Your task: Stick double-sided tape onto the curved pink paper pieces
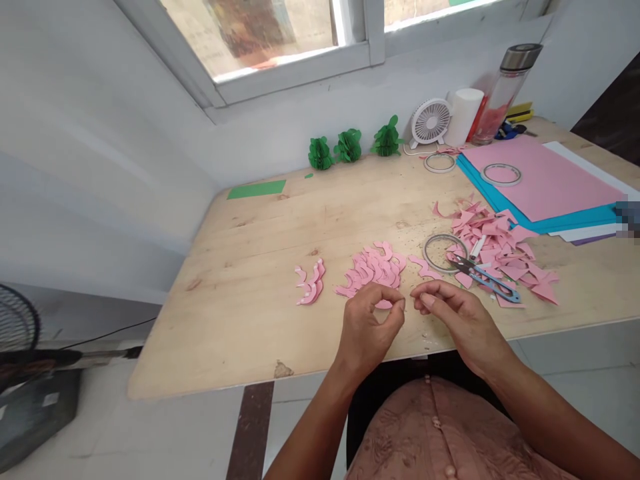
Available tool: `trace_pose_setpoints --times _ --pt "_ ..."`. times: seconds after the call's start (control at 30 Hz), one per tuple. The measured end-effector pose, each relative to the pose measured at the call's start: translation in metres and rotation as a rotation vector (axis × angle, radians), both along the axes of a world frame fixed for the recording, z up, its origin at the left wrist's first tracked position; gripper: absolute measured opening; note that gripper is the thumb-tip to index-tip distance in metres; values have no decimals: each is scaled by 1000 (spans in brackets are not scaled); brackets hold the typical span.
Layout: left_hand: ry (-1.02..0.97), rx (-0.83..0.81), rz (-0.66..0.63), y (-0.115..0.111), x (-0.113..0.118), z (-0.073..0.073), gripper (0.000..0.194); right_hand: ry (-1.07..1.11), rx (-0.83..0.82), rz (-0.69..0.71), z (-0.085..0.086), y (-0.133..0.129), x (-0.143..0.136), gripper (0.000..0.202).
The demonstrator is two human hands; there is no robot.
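Near the front edge of the table, my left hand (371, 327) is closed in a pinch of thumb and forefinger. Just across a small gap, my right hand (457, 323) is also pinched closed. Whatever sits in either pinch is too small to make out. Behind my left hand lies a pile of wavy pink paper cutouts (375, 263). Further left is a smaller group of pink cutouts (315, 283) with whitish spots on them. Thread snips (493, 283) with blue-grey handles and a roll of tape (426, 250) lie beyond my right hand.
Pink paper scraps (493, 230) are heaped at the right, by stacked coloured sheets (545, 173) bearing another tape roll (501, 175). Along the wall stand three green paper ornaments (349, 145), a small white fan (431, 122) and a glass bottle (500, 100). A green strip (257, 189) lies back left.
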State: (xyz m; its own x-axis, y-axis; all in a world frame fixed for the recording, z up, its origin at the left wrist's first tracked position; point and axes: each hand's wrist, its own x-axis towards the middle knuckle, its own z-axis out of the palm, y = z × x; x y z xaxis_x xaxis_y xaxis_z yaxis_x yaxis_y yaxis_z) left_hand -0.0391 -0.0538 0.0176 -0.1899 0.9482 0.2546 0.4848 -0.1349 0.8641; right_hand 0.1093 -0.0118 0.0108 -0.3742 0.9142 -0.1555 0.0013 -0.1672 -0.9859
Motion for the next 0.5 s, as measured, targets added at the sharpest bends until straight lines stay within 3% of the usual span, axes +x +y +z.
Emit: trace_pose_setpoints --times 0.23,0.5 --pt "-335 -278 -95 1 0 5 11 -47 70 52 -2 1 1 17" --pt "-553 -368 -148 3 -1 2 10 -56 63 90 -5 2 -1 20"
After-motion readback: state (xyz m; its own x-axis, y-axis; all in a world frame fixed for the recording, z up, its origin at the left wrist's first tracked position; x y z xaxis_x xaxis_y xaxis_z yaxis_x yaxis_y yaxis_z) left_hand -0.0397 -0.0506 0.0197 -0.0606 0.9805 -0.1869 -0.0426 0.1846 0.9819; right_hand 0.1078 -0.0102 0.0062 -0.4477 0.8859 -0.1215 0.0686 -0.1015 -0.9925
